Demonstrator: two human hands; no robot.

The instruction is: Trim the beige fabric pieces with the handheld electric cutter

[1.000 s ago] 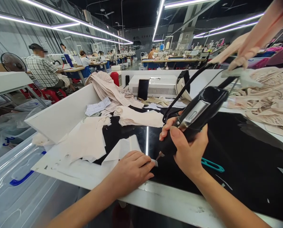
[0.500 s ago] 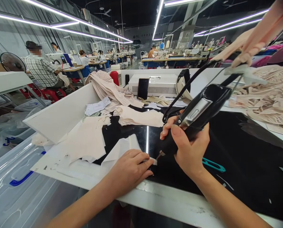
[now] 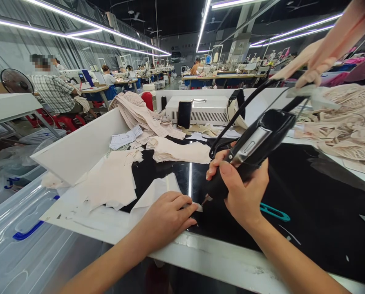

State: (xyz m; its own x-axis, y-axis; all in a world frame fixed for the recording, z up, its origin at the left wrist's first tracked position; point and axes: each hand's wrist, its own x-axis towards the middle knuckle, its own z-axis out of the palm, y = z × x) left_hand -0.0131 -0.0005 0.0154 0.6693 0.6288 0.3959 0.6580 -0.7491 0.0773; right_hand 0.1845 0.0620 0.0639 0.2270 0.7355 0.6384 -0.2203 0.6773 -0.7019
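Observation:
My right hand (image 3: pixel 243 188) is wrapped around a black corded hand tool (image 3: pixel 262 134), perhaps an electric cutter, tilted with its thin metal tip pointing down to the left. Under my left hand (image 3: pixel 168 214) lies a white fabric piece (image 3: pixel 159 190), its narrow end pinched and pressed to the black tabletop by the fingers. That end sticks out past my fingertips, and the tool's tip is at its edge; I cannot tell whether they touch. A teal flat tool (image 3: pixel 274 212) with a slot rests to the right of my right wrist.
Cream fabric pieces (image 3: pixel 115 179) and a fabric stack (image 3: pixel 180 150) lie on the black tabletop (image 3: pixel 317 228). A phone (image 3: pixel 184 114) leans against a white vented box (image 3: pixel 213 110) behind. Cream cloth strips (image 3: pixel 344 118) heap at right. Plastic bins (image 3: pixel 25 249) stand left. A person (image 3: pixel 53 90) sits further off.
Almost nothing differs. The tool and my right hand have shifted very slightly left; my left hand stays on the white fabric piece.

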